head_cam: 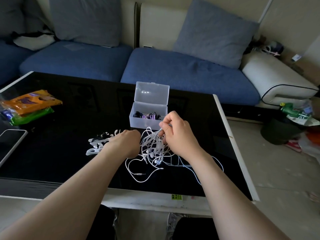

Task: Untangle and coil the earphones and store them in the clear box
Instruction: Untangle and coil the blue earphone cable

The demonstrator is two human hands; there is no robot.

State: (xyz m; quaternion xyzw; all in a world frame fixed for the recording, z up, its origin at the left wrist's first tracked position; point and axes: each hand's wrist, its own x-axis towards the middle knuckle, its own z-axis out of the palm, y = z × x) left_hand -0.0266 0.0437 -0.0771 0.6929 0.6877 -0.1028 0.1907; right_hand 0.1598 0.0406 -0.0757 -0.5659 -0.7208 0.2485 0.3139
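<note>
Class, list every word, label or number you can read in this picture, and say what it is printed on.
Nothing can be read for certain.
Orange packet: purple print, blurred.
Yellow sticker on the table front edge: black marks, too small.
Green bottle: label blurred.

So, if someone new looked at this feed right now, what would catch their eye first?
The white tangle of earphones on the glossy black table, the right hand pinching strands up from it and the left hand at its left edge. Just behind stands the clear box, lid open, dark and purple earphones already inside. An orange snack packet lies far left.
</note>
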